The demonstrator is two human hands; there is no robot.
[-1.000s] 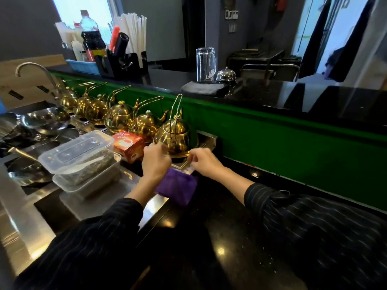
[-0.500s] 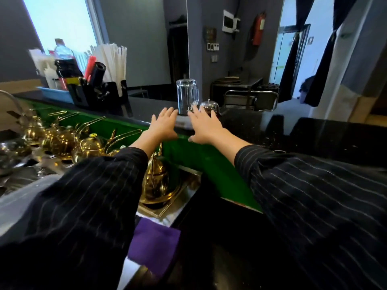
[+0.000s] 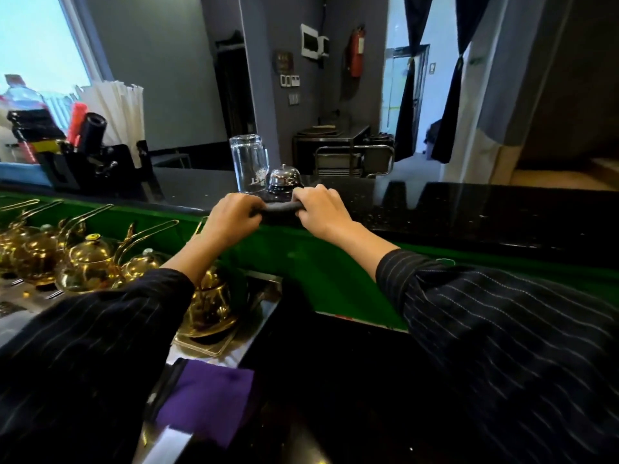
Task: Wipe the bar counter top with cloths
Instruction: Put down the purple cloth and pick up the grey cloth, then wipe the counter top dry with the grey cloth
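Note:
A dark grey cloth lies bunched at the near edge of the raised black bar counter top. My left hand grips its left end and my right hand grips its right end, both with fingers curled over it. A purple cloth lies flat on the lower black counter near me, held by neither hand.
An upturned glass and a chrome call bell stand just behind the grey cloth. A black organiser with straws sits at the left of the bar top. Several brass teapots line the lower ledge below the green panel.
My hands left the purple cloth on the lower counter, reached up to the bar top with fingers spread, and now have closed on the grey cloth.

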